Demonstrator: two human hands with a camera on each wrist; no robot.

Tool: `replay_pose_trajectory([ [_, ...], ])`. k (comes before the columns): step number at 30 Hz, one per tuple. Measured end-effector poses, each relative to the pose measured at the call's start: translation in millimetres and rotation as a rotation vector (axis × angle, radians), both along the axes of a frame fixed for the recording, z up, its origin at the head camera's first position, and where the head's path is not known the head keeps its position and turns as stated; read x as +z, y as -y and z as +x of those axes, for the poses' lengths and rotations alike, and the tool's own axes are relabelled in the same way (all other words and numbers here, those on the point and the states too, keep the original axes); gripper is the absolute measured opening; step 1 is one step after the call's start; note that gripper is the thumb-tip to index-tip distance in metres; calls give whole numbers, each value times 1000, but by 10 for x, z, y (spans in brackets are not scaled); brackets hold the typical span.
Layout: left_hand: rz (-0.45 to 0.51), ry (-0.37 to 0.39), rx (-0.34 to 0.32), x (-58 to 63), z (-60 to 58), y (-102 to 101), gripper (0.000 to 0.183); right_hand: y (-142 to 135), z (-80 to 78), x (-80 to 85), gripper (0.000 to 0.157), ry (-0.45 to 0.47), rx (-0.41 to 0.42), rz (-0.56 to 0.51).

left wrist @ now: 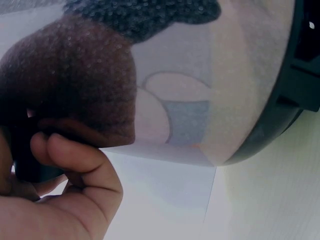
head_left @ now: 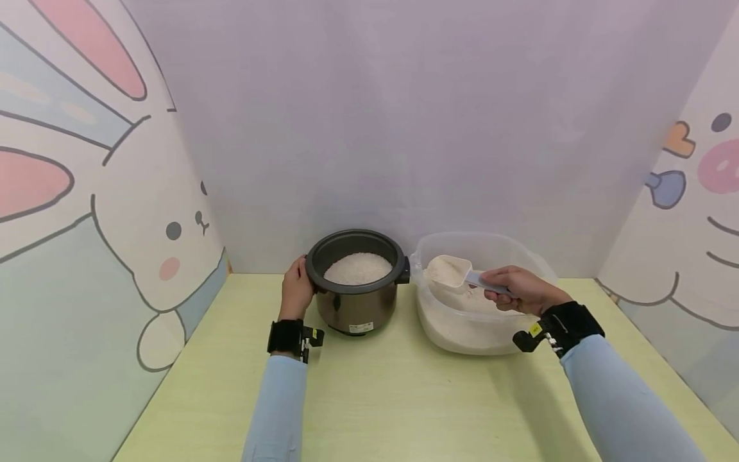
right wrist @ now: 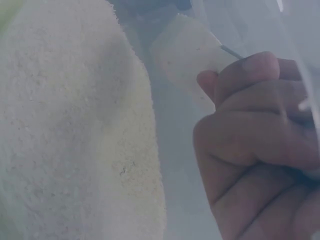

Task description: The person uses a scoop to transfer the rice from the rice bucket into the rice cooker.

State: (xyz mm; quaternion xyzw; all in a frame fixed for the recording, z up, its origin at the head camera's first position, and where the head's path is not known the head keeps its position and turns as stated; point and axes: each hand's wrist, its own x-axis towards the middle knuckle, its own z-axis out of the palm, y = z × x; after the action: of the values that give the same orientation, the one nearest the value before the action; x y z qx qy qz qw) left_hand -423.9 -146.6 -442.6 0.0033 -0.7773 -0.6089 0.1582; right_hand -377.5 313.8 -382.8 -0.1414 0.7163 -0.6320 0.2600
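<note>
A dark rice cooker (head_left: 331,311) stands on the left of the table's back part, lid off, with white rice (head_left: 358,268) inside. My left hand (head_left: 297,292) grips its left side handle; in the left wrist view the curled fingers (left wrist: 80,162) close on the black handle (left wrist: 30,155). To the right is a translucent plastic tub (head_left: 462,337) of rice. Over it my right hand (head_left: 522,289) holds a measuring scoop (head_left: 447,273) by its pale handle, the cup heaped with rice. The right wrist view shows this hand (right wrist: 255,135) through the tub's clear wall.
Behind the cooker and tub rises a plain pale wall (head_left: 404,128). Cartoon-printed panels (head_left: 150,224) flank both sides of the light yellow-green table (head_left: 392,404). The cooker's right handle (head_left: 403,271) sits close to the tub's left rim.
</note>
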Motion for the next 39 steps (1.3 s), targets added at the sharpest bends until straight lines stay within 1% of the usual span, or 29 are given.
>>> replay_pose_trajectory([
  [3,-3,3,5,4,1,-13,42,-4,16,9,44,-17,-27,9],
  [10,-25,7,7,2,-4,-10,41,44,52,92,41,-46,-114,38],
  [13,-22,4,8,1,-5,-7,41,97,59,150,41,-47,-149,32],
  [18,-10,4,5,-1,2,-9,40,229,74,301,43,-41,-187,-54],
  [22,-3,4,5,-6,1,-9,40,395,99,455,42,-35,-220,-126],
  [28,-12,-1,-2,-5,0,1,41,686,109,651,35,14,-289,-228],
  [32,-9,-4,-1,-7,-2,3,41,857,79,703,27,61,-287,-317],
  [34,-1,-5,-1,-11,-4,5,41,934,64,709,23,63,-275,-335],
  [36,-3,-5,-1,-14,-8,5,41,1008,50,707,19,38,-266,-322],
  [39,-7,-2,4,-18,-11,4,42,1106,34,689,16,-40,-254,-256],
])
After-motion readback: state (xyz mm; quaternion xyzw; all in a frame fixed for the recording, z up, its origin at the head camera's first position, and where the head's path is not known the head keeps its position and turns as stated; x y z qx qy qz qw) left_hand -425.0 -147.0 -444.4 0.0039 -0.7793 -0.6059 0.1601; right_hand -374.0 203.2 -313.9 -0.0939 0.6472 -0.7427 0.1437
